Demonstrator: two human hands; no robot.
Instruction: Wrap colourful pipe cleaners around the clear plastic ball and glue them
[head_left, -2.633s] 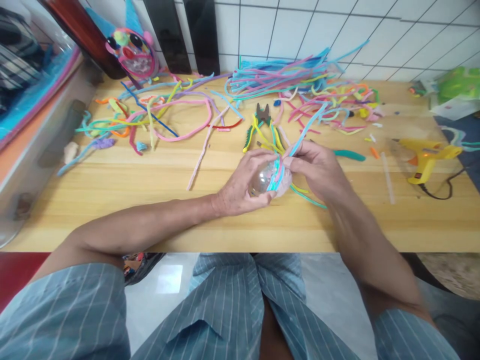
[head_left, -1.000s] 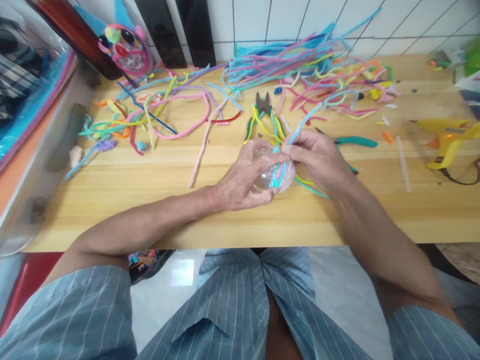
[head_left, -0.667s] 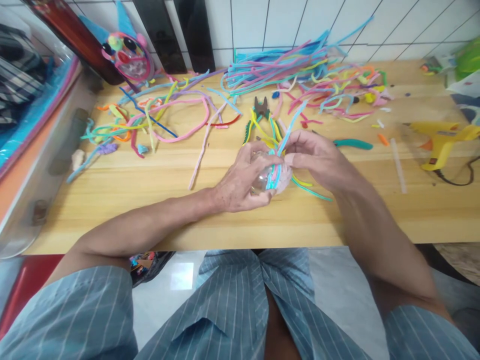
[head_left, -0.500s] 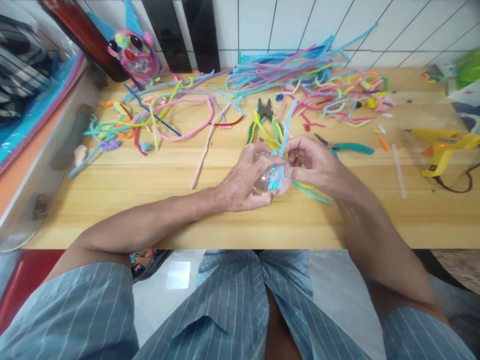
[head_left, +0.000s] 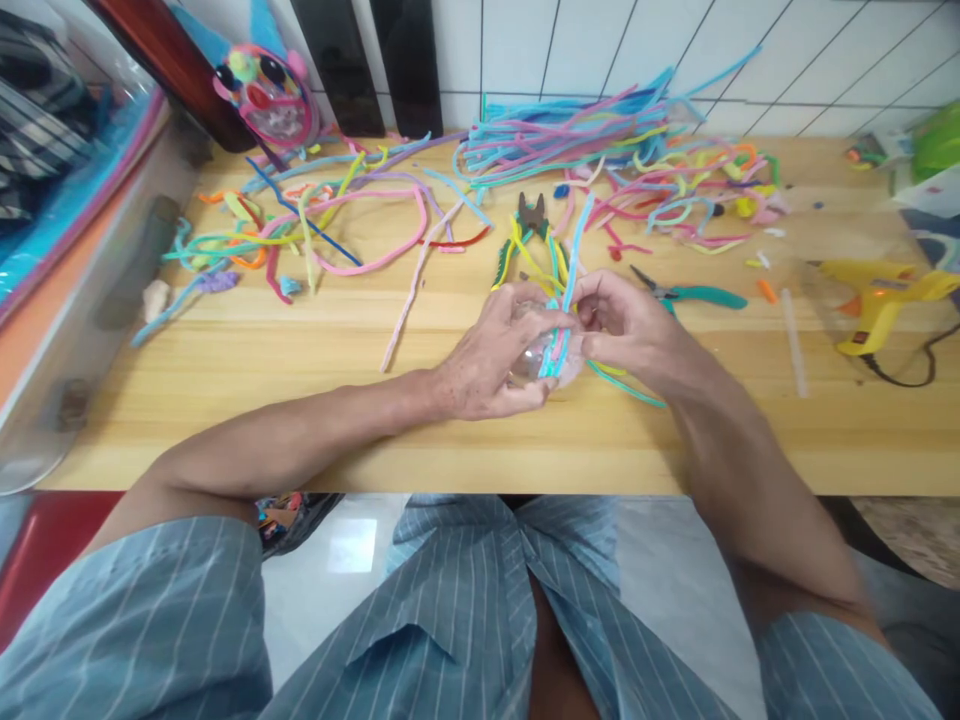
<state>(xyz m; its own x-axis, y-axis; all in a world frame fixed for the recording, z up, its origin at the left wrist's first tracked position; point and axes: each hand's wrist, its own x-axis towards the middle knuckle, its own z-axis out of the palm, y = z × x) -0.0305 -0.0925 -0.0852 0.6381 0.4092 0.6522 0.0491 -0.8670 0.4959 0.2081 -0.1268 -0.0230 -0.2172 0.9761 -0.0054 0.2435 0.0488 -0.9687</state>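
A clear, rounded plastic piece [head_left: 528, 362], possibly a ball or bottle part, is held over the wooden table by my left hand [head_left: 484, 362], fingers over its top and thumb below. Blue, pink and turquoise pipe cleaners run in a band across its right part. From that band a light-blue pipe cleaner [head_left: 577, 250] sticks up and away from me. My right hand [head_left: 634, 325] is closed at the piece's right side, with its curled fingers against the light-blue pipe cleaner and its thumb close to the plastic. Its exact grip is partly hidden.
Beyond my hands lie green-yellow cutting pliers [head_left: 532, 220] and teal-handled pliers [head_left: 705, 296]. A yellow glue gun [head_left: 874, 310] and a glue stick [head_left: 795, 342] are at right. Pipe cleaners [head_left: 562, 140] pile along the wall. A decorated face figure [head_left: 277, 105] and plastic bin [head_left: 112, 300] stand left.
The view has shifted very slightly. Both hands keep their hold on the plastic piece and pipe cleaner, with hardly any visible movement.
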